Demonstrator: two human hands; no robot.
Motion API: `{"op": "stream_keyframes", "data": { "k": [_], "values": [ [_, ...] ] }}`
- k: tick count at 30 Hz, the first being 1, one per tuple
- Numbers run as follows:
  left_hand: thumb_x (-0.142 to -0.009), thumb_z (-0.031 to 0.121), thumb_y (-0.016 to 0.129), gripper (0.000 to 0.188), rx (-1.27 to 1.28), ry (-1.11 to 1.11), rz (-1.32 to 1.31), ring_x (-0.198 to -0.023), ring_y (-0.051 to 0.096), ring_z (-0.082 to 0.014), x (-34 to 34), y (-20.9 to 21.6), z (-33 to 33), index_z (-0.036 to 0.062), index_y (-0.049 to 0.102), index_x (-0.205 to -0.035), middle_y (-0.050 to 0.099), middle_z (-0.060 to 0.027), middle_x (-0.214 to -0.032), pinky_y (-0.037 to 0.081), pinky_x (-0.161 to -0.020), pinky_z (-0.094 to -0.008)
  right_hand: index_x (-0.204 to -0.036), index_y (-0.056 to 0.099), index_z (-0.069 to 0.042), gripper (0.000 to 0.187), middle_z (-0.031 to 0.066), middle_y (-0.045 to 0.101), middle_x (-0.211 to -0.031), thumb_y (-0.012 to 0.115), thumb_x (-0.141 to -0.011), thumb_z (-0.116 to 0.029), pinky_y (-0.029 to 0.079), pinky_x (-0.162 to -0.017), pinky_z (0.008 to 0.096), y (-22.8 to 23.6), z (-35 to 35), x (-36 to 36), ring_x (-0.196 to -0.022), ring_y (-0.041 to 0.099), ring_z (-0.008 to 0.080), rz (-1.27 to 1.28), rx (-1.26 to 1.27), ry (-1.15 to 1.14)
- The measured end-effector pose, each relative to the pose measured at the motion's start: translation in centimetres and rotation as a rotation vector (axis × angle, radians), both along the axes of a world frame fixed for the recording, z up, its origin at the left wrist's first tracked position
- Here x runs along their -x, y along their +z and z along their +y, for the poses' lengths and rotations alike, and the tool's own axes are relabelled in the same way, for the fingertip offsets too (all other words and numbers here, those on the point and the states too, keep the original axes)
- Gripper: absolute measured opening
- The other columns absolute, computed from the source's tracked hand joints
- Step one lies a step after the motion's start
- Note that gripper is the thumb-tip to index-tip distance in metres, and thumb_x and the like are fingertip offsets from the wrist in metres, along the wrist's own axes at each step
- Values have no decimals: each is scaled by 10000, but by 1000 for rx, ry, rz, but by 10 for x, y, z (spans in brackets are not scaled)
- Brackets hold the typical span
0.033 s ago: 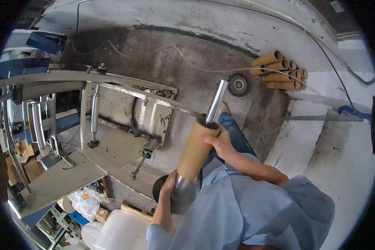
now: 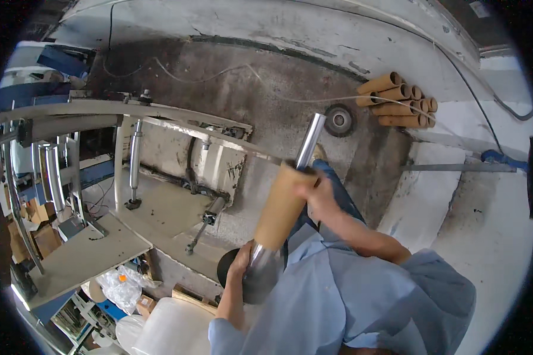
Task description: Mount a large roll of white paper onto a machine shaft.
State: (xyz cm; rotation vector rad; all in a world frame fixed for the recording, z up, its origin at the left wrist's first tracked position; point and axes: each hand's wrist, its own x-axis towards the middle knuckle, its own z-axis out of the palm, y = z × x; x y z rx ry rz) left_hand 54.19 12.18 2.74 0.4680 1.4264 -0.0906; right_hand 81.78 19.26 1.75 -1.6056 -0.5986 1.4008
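Note:
A brown cardboard tube sits around a shiny metal shaft, which sticks out beyond both ends of it. My right hand is closed on the tube's far end, slightly blurred, with the thumb near the rim. Below the tube's near end, my left hand grips the shaft, its fingers partly hidden behind the metal. Shaft and tube slant from lower left to upper right in front of my blue shirt.
A cream machine frame with rollers stands to the left. Several cardboard tubes are stacked against the far right wall near a small wheel. A large white roll lies at lower left. A hose crosses the floor.
The cardboard tube has slid a little along the shaft toward its far end, and my right hand has moved with it. My left hand has stayed in place.

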Motion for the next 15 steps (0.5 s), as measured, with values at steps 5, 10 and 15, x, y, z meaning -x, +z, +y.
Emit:
{"op": "stream_keyframes", "data": {
  "k": [5, 10, 15],
  "values": [
    [-986, 332, 304, 511, -37, -54, 32, -1017, 555, -175, -8, 18, 7, -19, 544, -1270, 609, -97, -1175, 407, -941, -305, -1182, 554, -39, 456, 49, 606, -1037, 694, -768, -166, 507, -776, 301, 37, 79, -59, -917, 593, 146, 47, -148, -335],
    [-989, 331, 294, 512, -28, -27, -10, -1013, 559, -185, -20, 15, 8, -8, 538, -1286, 618, -94, -1162, 409, -934, -307, -1293, 404, -4, 798, 143, 524, -1193, 827, -673, -275, 479, -867, 394, 75, 228, -209, -1061, 535, 247, -69, -530, -649],
    [-989, 333, 300, 492, 27, 21, 58, -961, 562, -166, 17, -50, -23, 26, 571, -1262, 643, -74, -1064, 425, -865, -299, -1319, 412, -50, 748, 108, 521, -1202, 821, -710, -200, 488, -880, 390, 108, 235, -269, -1081, 540, 237, -152, -766, -622]
  ]
}}
